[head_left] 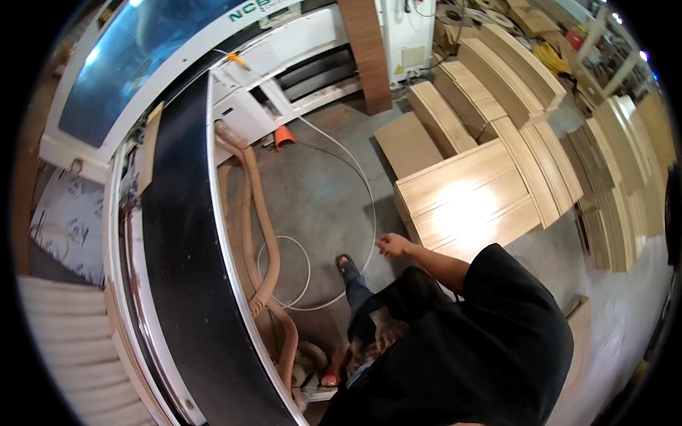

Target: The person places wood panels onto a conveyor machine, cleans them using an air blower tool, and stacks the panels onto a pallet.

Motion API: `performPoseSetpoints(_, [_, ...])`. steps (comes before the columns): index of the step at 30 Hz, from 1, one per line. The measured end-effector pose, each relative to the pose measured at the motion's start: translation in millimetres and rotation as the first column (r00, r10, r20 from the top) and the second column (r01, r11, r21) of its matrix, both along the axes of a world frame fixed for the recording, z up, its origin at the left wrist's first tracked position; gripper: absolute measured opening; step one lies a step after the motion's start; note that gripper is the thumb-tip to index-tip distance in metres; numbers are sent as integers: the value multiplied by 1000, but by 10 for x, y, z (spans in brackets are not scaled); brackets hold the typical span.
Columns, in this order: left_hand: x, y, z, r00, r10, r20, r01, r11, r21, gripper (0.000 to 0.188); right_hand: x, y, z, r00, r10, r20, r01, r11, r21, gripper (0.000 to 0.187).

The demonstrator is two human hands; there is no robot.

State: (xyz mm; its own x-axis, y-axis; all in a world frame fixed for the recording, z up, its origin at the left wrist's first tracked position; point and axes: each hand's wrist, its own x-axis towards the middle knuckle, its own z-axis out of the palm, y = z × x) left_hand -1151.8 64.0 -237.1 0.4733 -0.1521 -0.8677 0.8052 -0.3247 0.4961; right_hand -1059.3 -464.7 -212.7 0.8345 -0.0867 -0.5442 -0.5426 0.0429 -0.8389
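- Black sleeve (497, 319) is filling the lower right.
- Long black counter (177, 270) is curving down the left.
- Stack of pale wooden panels (462, 206) is sitting on the floor, centre right, none lifted yet.
- Right hand (393, 246) is hovering just beside its lower-left corner, grip loosely curled, pinching nothing.
- Left hand (385, 332) is hanging by the waist; I cannot tell its grip.

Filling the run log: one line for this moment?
right hand empty | beside panel stack | left hand by knee, unclear
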Motion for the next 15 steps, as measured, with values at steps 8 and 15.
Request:
performPoseSetpoints(8, [3099, -1137, 126, 989, -121, 90, 128, 989, -80, 39, -1284, -528, -108, 582, -653, -484, 487, 757, -436, 30])
performPoseSetpoints(15, [5288, -2410, 338, 876, -408, 258, 414, 910, 35, 39, -600, -64, 542, 513, -760, -399, 781, 606, -150, 34])
